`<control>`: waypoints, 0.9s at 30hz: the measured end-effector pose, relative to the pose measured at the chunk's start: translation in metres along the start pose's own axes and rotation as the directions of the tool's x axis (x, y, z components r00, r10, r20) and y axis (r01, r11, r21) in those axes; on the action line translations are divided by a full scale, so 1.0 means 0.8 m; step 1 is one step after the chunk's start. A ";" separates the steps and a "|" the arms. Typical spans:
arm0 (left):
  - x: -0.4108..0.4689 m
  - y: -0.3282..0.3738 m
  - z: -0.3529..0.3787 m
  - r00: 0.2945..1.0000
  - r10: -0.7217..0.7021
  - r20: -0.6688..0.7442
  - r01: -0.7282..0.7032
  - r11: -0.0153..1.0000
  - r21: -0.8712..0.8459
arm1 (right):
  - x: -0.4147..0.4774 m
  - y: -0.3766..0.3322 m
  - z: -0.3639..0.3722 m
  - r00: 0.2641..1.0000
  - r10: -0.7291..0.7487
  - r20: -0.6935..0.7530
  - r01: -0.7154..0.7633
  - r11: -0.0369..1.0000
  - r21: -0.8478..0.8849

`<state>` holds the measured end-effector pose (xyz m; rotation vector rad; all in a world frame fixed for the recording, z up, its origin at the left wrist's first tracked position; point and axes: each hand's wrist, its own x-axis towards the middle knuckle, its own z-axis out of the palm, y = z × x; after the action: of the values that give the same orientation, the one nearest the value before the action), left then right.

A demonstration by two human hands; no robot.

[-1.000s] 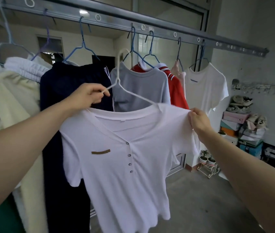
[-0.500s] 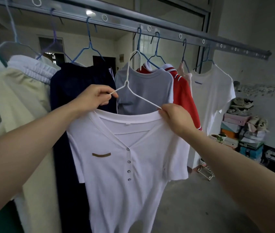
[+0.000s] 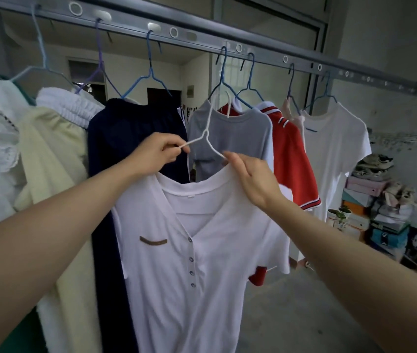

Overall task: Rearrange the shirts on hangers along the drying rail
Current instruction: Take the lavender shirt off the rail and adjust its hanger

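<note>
White henley shirt [image 3: 202, 263], buttoned placket, brown chest trim, on a white wire hanger [image 3: 208, 135], hook clear of the grey drying rail [image 3: 202, 36]. Hung along the rail: navy garment [image 3: 126, 133], grey tee [image 3: 238, 138], red polo [image 3: 291, 159], white tee [image 3: 337, 154].

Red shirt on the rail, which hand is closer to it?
Right. The right hand grips the buttoned white shirt at its shoulder, just beside the red shirt; the left hand pinches the white hanger farther left, before the navy garment.
</note>
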<state>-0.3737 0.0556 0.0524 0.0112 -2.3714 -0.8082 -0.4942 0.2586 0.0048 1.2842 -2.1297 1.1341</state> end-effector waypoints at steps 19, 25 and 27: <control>-0.009 0.006 -0.040 0.669 -0.515 0.536 0.552 0.827 0.106 | 0.070 0.015 0.000 0.957 -0.067 -0.283 -0.125 0.786 -0.606; 0.020 -0.018 -0.063 0.662 -0.726 0.185 0.749 0.645 -0.151 | 0.088 0.028 -0.004 0.936 0.089 -0.340 -0.197 0.934 -0.298; 0.035 -0.011 -0.077 0.681 -0.723 0.115 0.704 0.603 -0.375 | 0.092 0.021 0.003 0.943 0.081 -0.323 -0.157 0.964 -0.216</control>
<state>-0.3632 0.0096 0.1012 0.8684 -2.0749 -1.6310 -0.5451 0.2213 0.0468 0.8168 -2.0506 1.0123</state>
